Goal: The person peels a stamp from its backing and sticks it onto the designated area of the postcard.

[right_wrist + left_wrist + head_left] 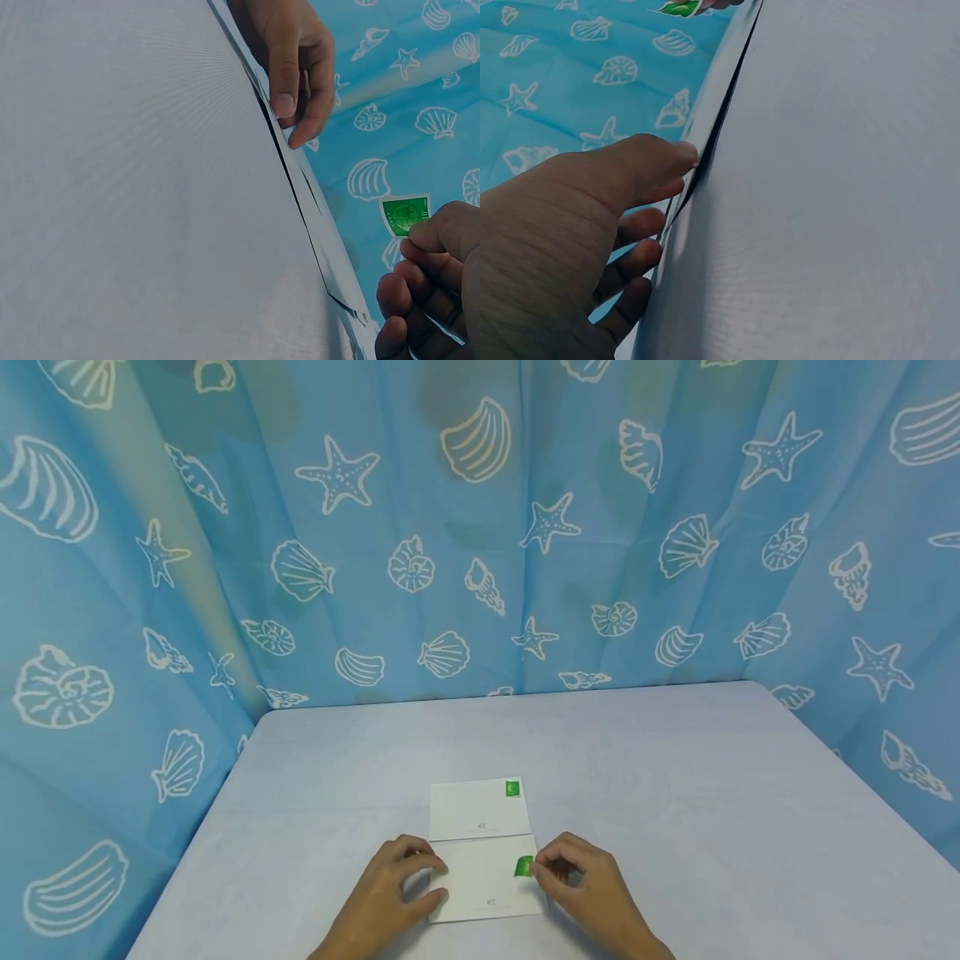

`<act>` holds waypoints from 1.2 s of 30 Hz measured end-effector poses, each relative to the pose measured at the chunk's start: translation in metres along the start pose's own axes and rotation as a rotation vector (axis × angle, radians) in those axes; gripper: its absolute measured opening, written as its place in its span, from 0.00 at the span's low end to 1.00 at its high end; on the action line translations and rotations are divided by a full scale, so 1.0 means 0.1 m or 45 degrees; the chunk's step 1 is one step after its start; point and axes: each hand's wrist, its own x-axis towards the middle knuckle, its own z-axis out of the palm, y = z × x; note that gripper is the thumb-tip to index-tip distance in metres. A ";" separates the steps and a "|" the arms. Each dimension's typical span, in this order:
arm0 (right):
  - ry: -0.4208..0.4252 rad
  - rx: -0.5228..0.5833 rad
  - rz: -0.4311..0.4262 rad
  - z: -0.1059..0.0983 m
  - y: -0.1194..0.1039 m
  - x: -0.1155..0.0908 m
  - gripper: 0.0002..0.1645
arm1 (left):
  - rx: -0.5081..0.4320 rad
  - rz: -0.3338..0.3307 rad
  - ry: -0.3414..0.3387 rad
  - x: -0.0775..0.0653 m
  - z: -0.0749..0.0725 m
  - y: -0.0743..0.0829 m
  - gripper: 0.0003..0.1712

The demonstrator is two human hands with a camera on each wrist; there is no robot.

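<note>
A green postage stamp (406,216) with a white border is pinched between the thumb and index finger of my right hand (584,881). In the head view the stamp lies over the upper right part of the nearer white envelope (480,881); the right wrist view shows it raised above the paper. My left hand (395,885) rests at this envelope's left edge, its thumb and index fingertip on the paper and its fingers loosely bent. Directly beyond lies a second white envelope (468,810), bearing a similar green stamp (512,788) in its top right corner.
A pale cloth covers the table (637,760) under the envelopes. Behind it and along both sides hangs a blue curtain (420,527) printed with white shells and starfish. Small printed marks sit near the bottom edge of each envelope.
</note>
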 end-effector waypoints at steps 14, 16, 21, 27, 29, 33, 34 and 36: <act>0.121 0.082 0.030 -0.03 0.05 0.04 0.09 | 0.016 0.027 -0.027 -0.02 -0.01 -0.03 0.14; 0.113 0.072 0.028 -0.03 0.06 0.05 0.09 | 0.021 0.032 -0.023 -0.02 -0.01 -0.03 0.14; 0.127 0.007 -0.003 -0.03 0.11 0.10 0.11 | 0.025 0.047 -0.011 -0.02 0.00 -0.06 0.15; 0.150 -0.057 -0.022 -0.05 0.20 0.17 0.12 | 0.034 0.058 0.005 -0.01 0.01 -0.07 0.15; 0.142 -0.061 -0.014 -0.05 0.22 0.19 0.12 | 0.036 0.063 0.012 -0.01 0.02 -0.07 0.15; 0.091 -0.056 0.029 -0.06 0.24 0.23 0.10 | 0.040 0.073 0.023 -0.01 0.02 -0.08 0.15; 0.068 -0.054 0.048 -0.06 0.24 0.24 0.09 | 0.042 0.078 0.028 -0.01 0.02 -0.08 0.16; 0.023 -0.049 0.086 -0.06 0.24 0.26 0.07 | 0.039 0.080 0.029 -0.01 0.03 -0.08 0.16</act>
